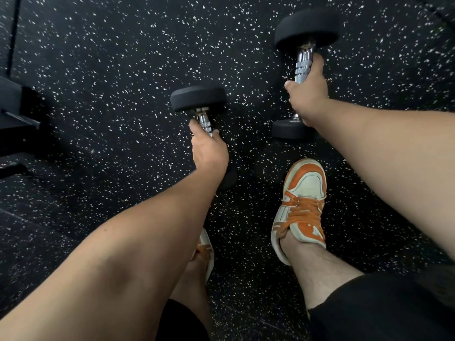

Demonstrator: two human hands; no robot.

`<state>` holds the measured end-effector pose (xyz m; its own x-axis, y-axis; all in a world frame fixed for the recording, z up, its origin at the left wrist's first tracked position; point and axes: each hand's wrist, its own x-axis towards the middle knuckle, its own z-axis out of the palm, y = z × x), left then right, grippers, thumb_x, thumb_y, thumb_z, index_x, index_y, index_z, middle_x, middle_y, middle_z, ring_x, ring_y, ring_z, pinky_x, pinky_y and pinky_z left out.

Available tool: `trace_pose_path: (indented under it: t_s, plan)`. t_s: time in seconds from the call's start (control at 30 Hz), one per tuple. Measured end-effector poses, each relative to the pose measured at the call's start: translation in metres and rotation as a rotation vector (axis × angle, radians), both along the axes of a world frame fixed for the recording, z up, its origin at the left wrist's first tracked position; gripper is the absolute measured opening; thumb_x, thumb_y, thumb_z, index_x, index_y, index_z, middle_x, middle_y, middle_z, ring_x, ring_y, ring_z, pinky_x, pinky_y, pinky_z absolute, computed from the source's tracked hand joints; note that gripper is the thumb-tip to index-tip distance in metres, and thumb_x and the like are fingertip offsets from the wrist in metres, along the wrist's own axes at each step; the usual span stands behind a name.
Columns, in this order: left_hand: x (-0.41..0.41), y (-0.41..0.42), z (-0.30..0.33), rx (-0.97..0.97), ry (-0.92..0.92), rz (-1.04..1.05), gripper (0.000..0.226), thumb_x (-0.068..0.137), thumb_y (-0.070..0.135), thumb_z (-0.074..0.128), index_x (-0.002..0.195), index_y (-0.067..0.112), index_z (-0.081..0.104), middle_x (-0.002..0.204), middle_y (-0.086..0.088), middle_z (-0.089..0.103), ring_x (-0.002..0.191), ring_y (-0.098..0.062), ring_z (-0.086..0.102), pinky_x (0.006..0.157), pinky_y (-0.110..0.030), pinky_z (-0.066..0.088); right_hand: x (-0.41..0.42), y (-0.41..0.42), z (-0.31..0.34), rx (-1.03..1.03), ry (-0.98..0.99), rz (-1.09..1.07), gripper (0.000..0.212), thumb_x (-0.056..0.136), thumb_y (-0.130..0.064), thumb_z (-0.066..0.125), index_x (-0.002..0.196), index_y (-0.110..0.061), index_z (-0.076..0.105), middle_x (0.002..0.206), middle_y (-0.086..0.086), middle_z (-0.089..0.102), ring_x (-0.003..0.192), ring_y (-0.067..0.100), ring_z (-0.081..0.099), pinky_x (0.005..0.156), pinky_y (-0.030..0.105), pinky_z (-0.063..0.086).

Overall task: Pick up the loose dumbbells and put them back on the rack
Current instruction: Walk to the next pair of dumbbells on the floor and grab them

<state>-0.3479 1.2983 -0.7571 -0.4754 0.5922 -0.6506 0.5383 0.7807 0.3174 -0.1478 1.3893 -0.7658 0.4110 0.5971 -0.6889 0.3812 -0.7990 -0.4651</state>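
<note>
Two black dumbbells with chrome handles are in my hands over the speckled black floor. My left hand [209,150] is closed around the handle of the smaller dumbbell [198,99]; its near head is mostly hidden under my wrist. My right hand [309,94] grips the handle of the larger dumbbell [306,27], whose far head points away and whose near head shows below my wrist. Whether either dumbbell touches the floor I cannot tell.
A dark piece of gym equipment [14,114] stands at the left edge. My feet in orange and white shoes [301,205] stand on the rubber floor [110,57] just behind the dumbbells. No rack is clearly visible.
</note>
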Motion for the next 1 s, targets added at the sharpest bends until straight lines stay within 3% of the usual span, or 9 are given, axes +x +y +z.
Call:
trace_pose_path:
  t_s: [0.1, 0.27, 0.4, 0.47, 0.6, 0.8, 0.93, 1.0]
  plan:
    - [0.000, -0.001, 0.003, -0.006, -0.009, -0.004, 0.052, 0.100, 0.024, 0.048, 0.145, 0.015, 0.023, 0.102, -0.010, 0.064, 0.088, -0.029, 0.060, 0.076, -0.039, 0.046, 0.003, -0.007, 0.005, -0.015, 0.044, -0.023, 0.075, 0.084, -0.009, 0.059, 0.146, -0.034, 0.027, 0.112, 0.004, 0.060, 0.083, 0.023, 0.061, 0.084, 0.047, 0.058]
    - [0.008, -0.010, 0.024, -0.055, -0.045, -0.004, 0.050, 0.101, 0.023, 0.048, 0.143, 0.013, 0.023, 0.094, -0.006, 0.059, 0.083, -0.028, 0.057, 0.073, -0.037, 0.042, 0.001, -0.045, 0.029, -0.067, 0.116, 0.001, 0.071, 0.087, -0.005, 0.060, 0.148, -0.025, 0.027, 0.099, 0.001, 0.058, 0.068, 0.017, 0.058, 0.057, 0.026, 0.053]
    - [0.014, -0.019, 0.066, -0.059, -0.114, -0.033, 0.051, 0.100, 0.023, 0.050, 0.143, 0.012, 0.025, 0.104, -0.016, 0.065, 0.094, -0.037, 0.063, 0.084, -0.045, 0.051, -0.005, -0.078, 0.065, -0.109, 0.117, 0.000, 0.071, 0.086, -0.011, 0.066, 0.145, -0.029, 0.029, 0.117, 0.009, 0.062, 0.089, 0.029, 0.064, 0.082, 0.045, 0.058]
    - [0.016, -0.021, 0.093, -0.064, -0.142, -0.040, 0.052, 0.100, 0.023, 0.051, 0.144, 0.013, 0.025, 0.109, -0.017, 0.066, 0.098, -0.037, 0.063, 0.085, -0.041, 0.048, -0.006, -0.093, 0.089, -0.129, 0.128, -0.019, 0.071, 0.085, -0.013, 0.068, 0.143, -0.032, 0.031, 0.113, 0.008, 0.064, 0.089, 0.030, 0.065, 0.083, 0.050, 0.058]
    - [0.021, -0.020, 0.159, -0.103, -0.176, -0.068, 0.052, 0.100, 0.026, 0.049, 0.145, 0.016, 0.025, 0.115, -0.015, 0.064, 0.103, -0.036, 0.061, 0.083, -0.037, 0.043, 0.000, -0.118, 0.153, -0.130, 0.124, -0.016, 0.071, 0.085, -0.013, 0.069, 0.145, -0.030, 0.035, 0.106, 0.003, 0.062, 0.088, 0.025, 0.062, 0.079, 0.035, 0.051]
    - [0.035, -0.020, 0.279, -0.051, -0.218, -0.171, 0.050, 0.099, 0.020, 0.051, 0.143, 0.018, 0.027, 0.100, 0.001, 0.058, 0.090, -0.025, 0.061, 0.080, -0.036, 0.047, 0.021, -0.140, 0.285, -0.118, 0.142, -0.079, 0.061, 0.086, -0.016, 0.066, 0.138, -0.033, 0.039, 0.096, 0.000, 0.063, 0.082, 0.023, 0.064, 0.075, 0.037, 0.054]
    - [0.050, -0.020, 0.370, -0.047, -0.227, -0.246, 0.046, 0.098, 0.023, 0.051, 0.139, 0.022, 0.031, 0.091, 0.001, 0.060, 0.083, -0.027, 0.064, 0.077, -0.045, 0.054, 0.045, -0.154, 0.380, -0.106, 0.148, -0.142, 0.062, 0.089, -0.021, 0.066, 0.141, -0.036, 0.035, 0.108, -0.001, 0.064, 0.088, 0.017, 0.062, 0.072, 0.032, 0.049]
    - [0.061, -0.019, 0.419, -0.064, -0.241, -0.302, 0.048, 0.099, 0.023, 0.051, 0.141, 0.024, 0.029, 0.091, 0.003, 0.058, 0.081, -0.024, 0.063, 0.073, -0.040, 0.053, 0.057, -0.163, 0.425, -0.113, 0.158, -0.172, 0.066, 0.089, -0.023, 0.067, 0.144, -0.034, 0.032, 0.112, 0.001, 0.063, 0.093, 0.021, 0.063, 0.078, 0.036, 0.051]
